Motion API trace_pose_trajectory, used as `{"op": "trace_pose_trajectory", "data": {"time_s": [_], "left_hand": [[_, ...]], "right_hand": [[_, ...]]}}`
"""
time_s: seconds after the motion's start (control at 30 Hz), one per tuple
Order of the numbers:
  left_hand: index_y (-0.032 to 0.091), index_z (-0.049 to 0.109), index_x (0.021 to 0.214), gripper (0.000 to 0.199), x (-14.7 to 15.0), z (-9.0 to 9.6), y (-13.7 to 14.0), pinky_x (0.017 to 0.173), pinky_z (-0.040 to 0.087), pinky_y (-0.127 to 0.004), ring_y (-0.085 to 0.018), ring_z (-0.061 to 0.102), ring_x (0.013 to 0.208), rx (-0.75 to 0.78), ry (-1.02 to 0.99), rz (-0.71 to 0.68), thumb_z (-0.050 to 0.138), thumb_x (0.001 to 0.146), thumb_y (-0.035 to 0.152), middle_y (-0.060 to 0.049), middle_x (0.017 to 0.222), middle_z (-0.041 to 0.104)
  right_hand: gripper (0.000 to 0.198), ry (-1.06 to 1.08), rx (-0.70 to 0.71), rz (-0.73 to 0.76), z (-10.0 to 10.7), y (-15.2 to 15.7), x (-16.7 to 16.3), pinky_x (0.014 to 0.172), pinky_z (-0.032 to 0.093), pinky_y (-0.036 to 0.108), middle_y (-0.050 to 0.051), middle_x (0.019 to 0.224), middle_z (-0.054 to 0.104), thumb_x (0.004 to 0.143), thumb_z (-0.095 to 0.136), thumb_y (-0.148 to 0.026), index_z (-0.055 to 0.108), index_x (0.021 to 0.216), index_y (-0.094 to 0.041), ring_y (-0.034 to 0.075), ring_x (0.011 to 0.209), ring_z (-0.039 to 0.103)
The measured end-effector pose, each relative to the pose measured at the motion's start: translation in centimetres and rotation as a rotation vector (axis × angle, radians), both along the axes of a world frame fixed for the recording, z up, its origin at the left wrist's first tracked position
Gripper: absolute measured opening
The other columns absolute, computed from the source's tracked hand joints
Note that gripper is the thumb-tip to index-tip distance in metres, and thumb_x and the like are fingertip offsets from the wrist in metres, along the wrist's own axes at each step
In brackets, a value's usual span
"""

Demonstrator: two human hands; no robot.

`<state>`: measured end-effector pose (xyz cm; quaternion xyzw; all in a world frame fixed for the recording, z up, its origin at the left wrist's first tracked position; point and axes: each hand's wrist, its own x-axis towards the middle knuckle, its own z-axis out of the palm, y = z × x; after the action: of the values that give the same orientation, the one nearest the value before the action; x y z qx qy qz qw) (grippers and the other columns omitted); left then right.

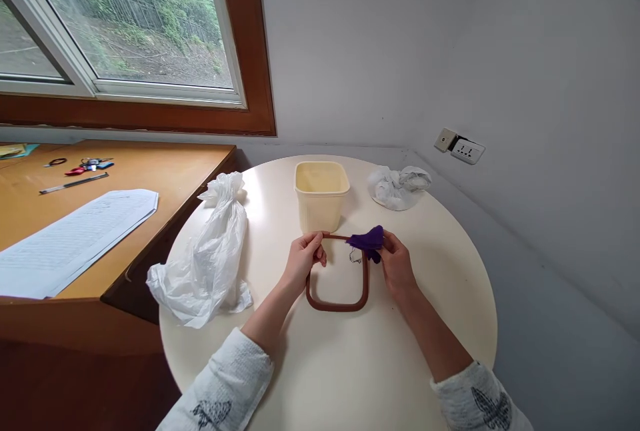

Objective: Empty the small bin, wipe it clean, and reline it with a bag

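Observation:
My left hand (307, 257) is closed on the upper left corner of a brown square ring with rounded corners (337, 307). The tabletop shows through the ring's open middle. In my right hand (396, 262) is a purple cloth (367, 240), pinched between the fingers and lying over the ring's upper right corner. A small thin dark loop (355, 256) shows just under the cloth; what it is I cannot tell. Right behind the ring stands a cream square plastic bin (323, 208), upright with its top open.
A white plastic bag (213, 251) lies on the left of the round table (345, 371); a knotted one (399, 186) sits at the back right. On the adjoining wooden desk (165, 161) are papers (75, 241), a pen (74, 183) and keys (93, 164). A wall socket (467, 150) is beyond.

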<state>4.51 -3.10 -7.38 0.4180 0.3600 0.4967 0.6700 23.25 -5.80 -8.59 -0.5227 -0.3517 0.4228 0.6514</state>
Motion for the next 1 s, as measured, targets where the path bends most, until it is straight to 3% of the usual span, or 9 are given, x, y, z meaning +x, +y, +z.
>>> {"op": "trace_pose_trajectory", "data": {"time_s": [0.13, 0.3, 0.43, 0.63, 0.7, 0.83, 0.9, 1.0], "left_hand": [[0.013, 0.064, 0.09, 0.033, -0.1, 0.0, 0.1, 0.047, 0.037, -0.022, -0.007, 0.042, 0.043, -0.027, -0.008, 0.027, 0.062, 0.072, 0.04, 0.007, 0.047, 0.036], [0.013, 0.064, 0.091, 0.031, -0.2, 0.1, 0.1, 0.046, 0.036, -0.021, -0.007, 0.042, 0.043, -0.038, -0.032, 0.031, 0.062, 0.072, 0.038, 0.007, 0.046, 0.036], [0.011, 0.063, 0.091, 0.028, -0.1, 0.3, 0.1, 0.046, 0.036, -0.022, -0.008, 0.041, 0.043, -0.045, -0.121, 0.011, 0.061, 0.074, 0.034, 0.007, 0.044, 0.035], [0.011, 0.063, 0.088, 0.022, 0.0, 0.4, 0.2, 0.044, 0.035, -0.022, -0.007, 0.04, 0.042, -0.072, -0.24, -0.025, 0.061, 0.075, 0.029, 0.007, 0.043, 0.036], [0.011, 0.063, 0.088, 0.022, 0.0, 0.4, 0.2, 0.044, 0.035, -0.022, -0.007, 0.04, 0.042, -0.079, -0.251, -0.028, 0.061, 0.075, 0.029, 0.007, 0.043, 0.036], [0.011, 0.063, 0.088, 0.022, 0.0, 0.3, 0.3, 0.044, 0.035, -0.022, -0.007, 0.04, 0.042, -0.08, -0.255, -0.024, 0.061, 0.075, 0.028, 0.007, 0.043, 0.037], [0.011, 0.063, 0.088, 0.022, 0.1, 0.2, 0.3, 0.044, 0.035, -0.022, -0.007, 0.04, 0.042, -0.076, -0.256, -0.012, 0.061, 0.075, 0.028, 0.007, 0.043, 0.037], [0.011, 0.063, 0.088, 0.022, 0.2, 0.3, 0.4, 0.044, 0.035, -0.021, -0.007, 0.04, 0.042, -0.074, -0.259, 0.018, 0.062, 0.075, 0.028, 0.007, 0.043, 0.036]], "right_hand": [[0.048, 0.025, -0.055, -0.07, 0.3, 0.1, 1.0, 0.065, 0.045, 0.027, 0.001, 0.084, 0.062, 0.061, 0.07, -0.029, 0.055, 0.105, -0.019, 0.014, 0.075, 0.057], [0.05, -0.067, -0.189, -0.141, 0.0, 0.2, 2.6, 0.056, 0.043, 0.023, -0.001, 0.078, 0.057, 0.059, 0.069, -0.031, 0.054, 0.107, -0.022, 0.013, 0.068, 0.056], [0.047, -0.127, -0.243, -0.024, 0.0, 0.2, 2.8, 0.055, 0.042, 0.024, -0.002, 0.075, 0.058, 0.06, 0.069, -0.034, 0.056, 0.103, -0.022, 0.013, 0.064, 0.056], [0.038, -0.285, -0.158, 0.339, 0.1, -0.4, 1.3, 0.059, 0.044, 0.027, 0.003, 0.084, 0.064, 0.067, 0.064, -0.045, 0.062, 0.094, -0.02, 0.016, 0.069, 0.057], [0.035, -0.413, -0.113, 0.32, -0.3, -0.4, 1.1, 0.064, 0.046, 0.029, 0.005, 0.089, 0.062, 0.068, 0.063, -0.047, 0.064, 0.091, -0.02, 0.018, 0.077, 0.057], [0.029, -0.632, -0.012, 0.072, -0.5, -0.2, 1.5, 0.076, 0.043, 0.03, 0.006, 0.1, 0.056, 0.073, 0.057, -0.047, 0.066, 0.078, -0.02, 0.02, 0.093, 0.052], [0.031, -0.628, 0.014, 0.039, 0.0, -0.3, 1.7, 0.072, 0.042, 0.029, 0.005, 0.086, 0.057, 0.078, 0.052, -0.046, 0.062, 0.068, -0.019, 0.017, 0.082, 0.052], [0.037, -0.53, 0.058, 0.194, 1.1, -0.9, 1.6, 0.062, 0.038, 0.025, -0.001, 0.06, 0.049, 0.082, 0.047, -0.045, 0.051, 0.057, -0.018, 0.012, 0.062, 0.046]]}}
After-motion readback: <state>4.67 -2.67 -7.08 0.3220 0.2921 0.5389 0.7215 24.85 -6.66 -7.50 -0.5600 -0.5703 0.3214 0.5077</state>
